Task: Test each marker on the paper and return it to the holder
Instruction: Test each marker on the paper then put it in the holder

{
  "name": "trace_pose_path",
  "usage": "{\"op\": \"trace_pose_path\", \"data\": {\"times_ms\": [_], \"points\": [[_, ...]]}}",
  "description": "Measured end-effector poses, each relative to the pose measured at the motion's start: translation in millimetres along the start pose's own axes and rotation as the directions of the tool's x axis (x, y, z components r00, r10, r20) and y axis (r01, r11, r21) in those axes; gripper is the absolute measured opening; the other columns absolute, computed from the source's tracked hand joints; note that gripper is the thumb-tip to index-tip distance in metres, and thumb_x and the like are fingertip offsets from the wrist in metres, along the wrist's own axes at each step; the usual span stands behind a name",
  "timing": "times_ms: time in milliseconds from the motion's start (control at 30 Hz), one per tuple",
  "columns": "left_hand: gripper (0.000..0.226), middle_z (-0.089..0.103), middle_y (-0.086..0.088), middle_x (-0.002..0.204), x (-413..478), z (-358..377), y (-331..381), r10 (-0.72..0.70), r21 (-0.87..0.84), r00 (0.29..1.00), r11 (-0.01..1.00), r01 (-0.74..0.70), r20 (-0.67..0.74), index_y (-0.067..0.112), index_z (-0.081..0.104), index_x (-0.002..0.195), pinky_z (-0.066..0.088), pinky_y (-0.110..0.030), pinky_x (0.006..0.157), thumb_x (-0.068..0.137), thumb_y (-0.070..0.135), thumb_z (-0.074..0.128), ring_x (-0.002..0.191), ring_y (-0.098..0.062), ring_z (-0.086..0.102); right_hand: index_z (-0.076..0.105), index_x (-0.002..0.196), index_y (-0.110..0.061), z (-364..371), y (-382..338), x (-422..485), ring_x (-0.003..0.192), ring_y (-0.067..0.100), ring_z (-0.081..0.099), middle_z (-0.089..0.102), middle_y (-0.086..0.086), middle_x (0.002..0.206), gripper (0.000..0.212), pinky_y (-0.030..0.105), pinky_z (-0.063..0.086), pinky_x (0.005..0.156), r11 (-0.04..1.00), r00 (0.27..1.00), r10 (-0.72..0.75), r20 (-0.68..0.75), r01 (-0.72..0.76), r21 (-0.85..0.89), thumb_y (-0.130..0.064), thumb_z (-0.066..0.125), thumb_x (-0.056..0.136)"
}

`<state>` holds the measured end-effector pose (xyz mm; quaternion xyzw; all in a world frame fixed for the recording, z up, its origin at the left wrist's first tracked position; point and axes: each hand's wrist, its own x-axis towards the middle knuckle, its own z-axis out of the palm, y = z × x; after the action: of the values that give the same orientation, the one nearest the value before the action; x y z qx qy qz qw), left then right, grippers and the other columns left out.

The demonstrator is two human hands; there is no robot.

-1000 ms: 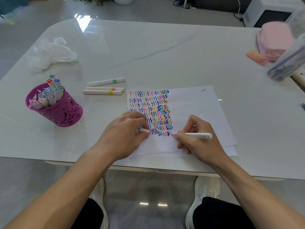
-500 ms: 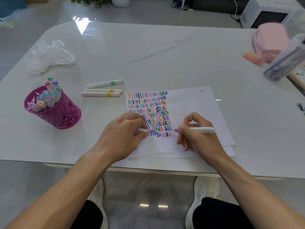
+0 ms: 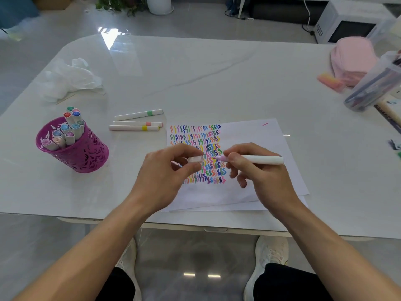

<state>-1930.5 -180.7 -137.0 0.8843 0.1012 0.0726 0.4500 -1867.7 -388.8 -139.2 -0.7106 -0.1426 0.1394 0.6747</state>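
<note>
Right hand (image 3: pixel 264 177) pinches the pink-tipped marker (image 3: pixel 260 159) near its nib, level above the paper (image 3: pixel 249 135), left hand (image 3: pixel 165 172) pinches its cap (image 3: pixel 195 159) facing the nib; marker looks light, stiff, smooth plastic, so a firm barrel grip suits capping.
</note>
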Motion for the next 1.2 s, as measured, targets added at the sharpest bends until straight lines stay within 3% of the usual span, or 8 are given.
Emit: {"op": "trace_pose_path", "data": {"times_ms": [133,333,567,700,900,1000,1100,1200], "points": [[0.014,0.072,0.020,0.085,-1.3,2.5,1.6,-0.016,-0.053,0.999,0.998,0.018,0.043,0.033,0.075,0.101,0.056,-0.022,0.072,0.087,0.036,0.074,0.081,-0.003,0.067,0.076,0.107,-0.011,-1.2,0.1,-0.8,0.071,0.020,0.066,0.075,0.005,0.084,0.014,0.029,0.050,0.054,1.000,0.999,-0.005,0.038,0.005,-0.007,-0.011,0.066,0.097],[0.016,0.074,0.017,0.086,-2.2,3.7,3.5,-0.019,-0.095,0.996,0.995,0.028,0.085,0.031,0.075,0.101,0.059,-0.027,0.077,0.087,0.039,0.072,0.082,-0.004,0.070,0.074,0.099,-0.009,0.7,1.5,-1.3,0.070,0.019,0.066,0.076,0.007,0.086,0.010,0.033,0.052,0.055,0.999,0.998,0.016,0.060,-0.018,0.035,-0.014,0.066,0.095],[0.008,0.070,0.024,0.085,-2.4,4.6,3.2,0.002,0.015,0.995,1.000,-0.004,0.102,0.039,0.073,0.095,0.055,-0.018,0.073,0.087,0.040,0.073,0.085,0.002,0.065,0.071,0.097,-0.005,1.1,1.9,-2.0,0.068,0.018,0.065,0.076,0.011,0.086,0.008,0.033,0.053,0.054,0.997,0.998,0.042,0.053,-0.045,0.056,-0.007,0.064,0.098],[0.012,0.068,0.026,0.084,-4.3,6.1,4.4,0.020,0.032,0.992,0.999,-0.024,0.123,0.044,0.070,0.094,0.054,-0.017,0.072,0.087,0.036,0.075,0.084,0.002,0.063,0.073,0.094,-0.009,2.8,1.7,-2.1,0.068,0.018,0.064,0.074,0.011,0.084,0.013,0.034,0.051,0.053,0.997,0.996,0.049,0.075,-0.053,0.058,-0.020,0.067,0.091],[0.010,0.071,0.022,0.086,-4.1,3.9,3.6,0.065,0.038,0.985,0.997,-0.072,0.161,0.043,0.073,0.096,0.057,-0.028,0.074,0.087,0.045,0.072,0.086,-0.004,0.065,0.072,0.096,-0.013,3.8,3.8,-4.7,0.067,0.021,0.066,0.071,0.013,0.079,0.011,0.033,0.050,0.052,0.998,0.989,0.065,0.134,-0.065,-0.005,-0.023,0.073,0.091],[0.026,0.073,0.021,0.088,-5.5,1.9,4.5,0.067,0.001,0.979,0.998,-0.069,0.192,0.043,0.075,0.102,0.058,-0.031,0.076,0.083,0.057,0.063,0.086,-0.005,0.068,0.064,0.100,-0.007,7.2,2.6,-4.9,0.062,0.024,0.067,0.072,0.014,0.074,0.032,0.038,0.051,0.051,0.998,0.991,0.063,0.116,-0.062,-0.007,-0.028,0.081,0.083],[0.025,0.074,0.014,0.082,-5.3,1.3,2.3,0.034,-0.035,0.977,0.999,-0.027,0.208,0.037,0.076,0.104,0.059,-0.030,0.075,0.086,0.051,0.066,0.076,-0.005,0.070,0.065,0.093,-0.004,6.5,1.6,-2.8,0.056,0.026,0.066,0.070,0.013,0.068,0.041,0.037,0.052,0.052,0.998,0.996,0.053,0.067,-0.051,-0.034,-0.037,0.082,0.074],[0.016,0.072,0.016,0.080,-3.8,1.8,0.8,0.035,0.021,0.977,0.999,-0.040,0.210,0.035,0.075,0.104,0.057,-0.023,0.070,0.092,0.041,0.067,0.072,-0.004,0.069,0.071,0.093,-0.005,4.3,0.5,-1.2,0.058,0.024,0.067,0.072,0.011,0.069,0.034,0.033,0.055,0.056,0.998,0.997,0.059,0.051,-0.059,-0.004,-0.034,0.080,0.077]]}}
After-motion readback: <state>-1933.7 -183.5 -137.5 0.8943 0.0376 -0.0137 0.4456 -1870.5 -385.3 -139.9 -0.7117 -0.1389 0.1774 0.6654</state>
